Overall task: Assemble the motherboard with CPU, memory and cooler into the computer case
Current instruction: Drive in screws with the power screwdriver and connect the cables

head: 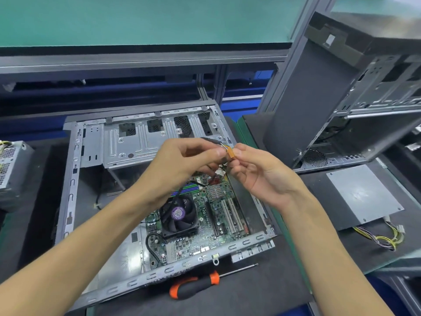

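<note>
Both hands are up over the open grey metal computer case (75,169), which lies flat on the dark table (250,293). The left hand (182,165) has its fingers (216,152) curled in, pinching the thin wires right beside a small orange cable connector (230,153). The right hand (257,172) meets it from the other side, thumb and forefinger nipped onto that same orange connector, the other fingers loosely curled beneath. The two hands are almost touching at the connector.

Below them, the green motherboard (218,215) sits inside the case, toward its right half. The black cooler fan with a purple round label (178,214) is on the board, and blue and green memory slots (185,189) peek out just under the left wrist. A black cable (149,245) loops at the board's near-left corner.

In front of the case, a black-and-orange-handled screwdriver (196,285) lies on the table, shaft pointing right. To the right, a second grey case (319,106) stands tilted, with a grey flat power supply with yellow wires (362,197) near it.
</note>
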`<state>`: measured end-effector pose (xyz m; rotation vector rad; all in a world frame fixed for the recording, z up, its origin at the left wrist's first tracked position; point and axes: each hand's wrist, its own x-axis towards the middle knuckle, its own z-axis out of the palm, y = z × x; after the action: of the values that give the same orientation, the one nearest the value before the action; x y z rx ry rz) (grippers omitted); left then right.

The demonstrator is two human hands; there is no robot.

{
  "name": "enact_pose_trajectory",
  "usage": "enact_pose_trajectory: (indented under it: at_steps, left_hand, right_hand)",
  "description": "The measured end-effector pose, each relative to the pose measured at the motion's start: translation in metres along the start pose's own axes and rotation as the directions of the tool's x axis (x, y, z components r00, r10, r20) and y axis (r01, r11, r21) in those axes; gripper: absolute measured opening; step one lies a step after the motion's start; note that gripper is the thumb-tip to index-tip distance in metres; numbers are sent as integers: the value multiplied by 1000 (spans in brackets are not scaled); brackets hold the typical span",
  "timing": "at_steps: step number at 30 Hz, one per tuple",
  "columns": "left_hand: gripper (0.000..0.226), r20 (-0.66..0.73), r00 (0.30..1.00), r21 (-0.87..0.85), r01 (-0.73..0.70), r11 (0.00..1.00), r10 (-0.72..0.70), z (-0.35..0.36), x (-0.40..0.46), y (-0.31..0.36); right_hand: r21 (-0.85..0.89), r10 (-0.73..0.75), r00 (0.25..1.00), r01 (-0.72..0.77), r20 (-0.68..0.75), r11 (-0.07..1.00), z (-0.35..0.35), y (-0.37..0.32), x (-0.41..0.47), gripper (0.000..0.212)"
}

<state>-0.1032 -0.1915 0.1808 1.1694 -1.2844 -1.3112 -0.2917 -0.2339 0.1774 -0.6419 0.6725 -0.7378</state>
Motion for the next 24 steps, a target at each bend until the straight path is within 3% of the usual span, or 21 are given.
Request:
enact_pose_trajectory:
  at_steps: [3,8,14,18,24]
  left_hand:
    - [19,14,1000,-86,29,996,-28,2,5,1]
    - [21,228,957,-356,255,899,-181,4,9,6]
    - [19,315,915,-392,366,844,-251,7,11,6]
    - [20,380,897,-381,375,845,-226,3,12,1]
    - [21,306,927,-338,320,885,-218,6,14,-5]
  right_hand:
    - [-36,20,1000,-19,23,999,-2,-5,-2,14]
    - [-70,23,999,-20,45,997,-4,-9,-6,21]
    - [-118,61,994,-51,89,992,-7,-9,-9,24]
    - [-127,90,990,-76,111,989,-11,-8,-12,24]
    - [-141,80,993,-68,85,988,-18,-5,-13,19]
